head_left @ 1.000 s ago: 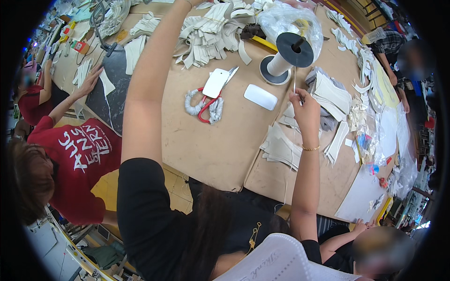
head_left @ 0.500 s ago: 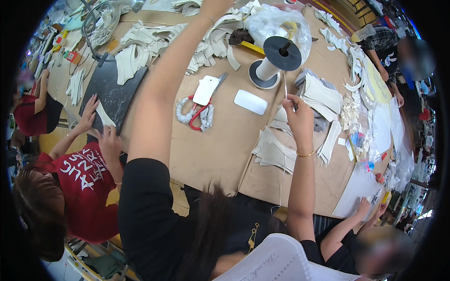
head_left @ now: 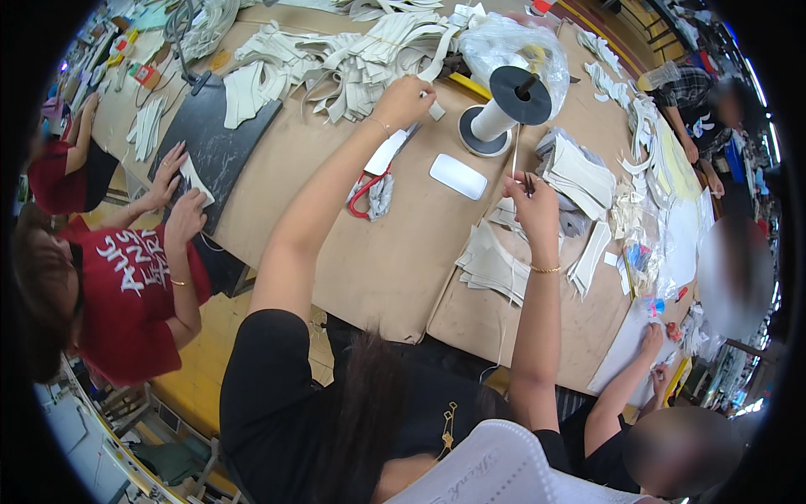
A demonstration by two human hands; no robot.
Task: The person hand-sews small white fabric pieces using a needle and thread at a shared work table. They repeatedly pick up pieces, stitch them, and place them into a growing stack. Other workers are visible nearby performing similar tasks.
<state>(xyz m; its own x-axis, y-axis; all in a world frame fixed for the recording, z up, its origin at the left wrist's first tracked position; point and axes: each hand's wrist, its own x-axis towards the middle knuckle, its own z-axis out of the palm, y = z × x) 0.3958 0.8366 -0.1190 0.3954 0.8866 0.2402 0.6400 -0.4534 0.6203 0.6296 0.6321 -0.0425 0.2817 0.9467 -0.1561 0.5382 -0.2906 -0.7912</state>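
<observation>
Pinching a thin white thread (head_left: 514,155) between closed fingertips, right hand (head_left: 532,204) sits just below the black-topped spool (head_left: 506,107); thread runs up from the grip to it. Left hand (head_left: 405,101) is closed on a small white strip (head_left: 436,110), beside the pale cut pieces (head_left: 353,63); red-handled scissors (head_left: 369,181) lie below it

On the bench (head_left: 395,277) stand one black-topped spool (head_left: 504,113), one pair of red-handled scissors (head_left: 379,172), one white flat oblong case (head_left: 457,176), one dark slab (head_left: 214,134) at the left edge and one clear plastic bag (head_left: 504,46) at the far edge.
</observation>
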